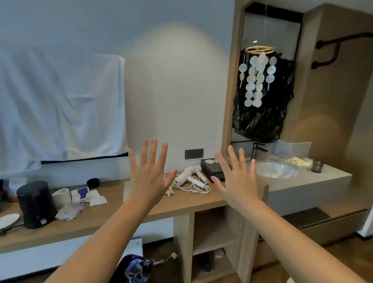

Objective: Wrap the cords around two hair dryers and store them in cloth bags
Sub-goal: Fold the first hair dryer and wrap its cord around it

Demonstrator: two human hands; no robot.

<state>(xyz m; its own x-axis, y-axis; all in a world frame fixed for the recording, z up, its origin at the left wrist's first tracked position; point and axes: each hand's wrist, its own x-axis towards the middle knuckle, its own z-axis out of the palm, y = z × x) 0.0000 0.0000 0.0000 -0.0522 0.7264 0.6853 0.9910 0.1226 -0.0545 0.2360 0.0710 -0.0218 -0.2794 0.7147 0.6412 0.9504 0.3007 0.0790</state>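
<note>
— State of the left hand (147,174)?
— Raised in front of the wall (172,88), back toward the camera, fingers straight and spread wide, gripping nothing.
— And of the right hand (236,181)?
— Much the same: lifted, splayed, released, touching nothing.
— Whereabouts of the task's things?
— Down on the wooden tabletop (107,208), toward its far right end, showing between the two hands. Farther back, a larger hair dryer (193,169), white. Just nearer, a smaller hair dryer (198,181), also white. Close together; cannot tell whether touching.
— Cords (197,190)?
— Unwrapped, sprawled in loose white loops on the tabletop, just near of both dryers.
— Any sign of cloth bags?
— Hard to say. Farther left, some crumpled white cloth (70,210), lying just right of a black kettle (36,204); cannot tell whether bags or not.
— Anything else worth noting?
— Just right of the dryers, a black box (212,166), partly hidden behind the right hand. Farther right, a round sink (274,169) with a dark faucet (256,150) behind it. At the near left edge, a white plate (5,220), just left of the kettle.
</note>
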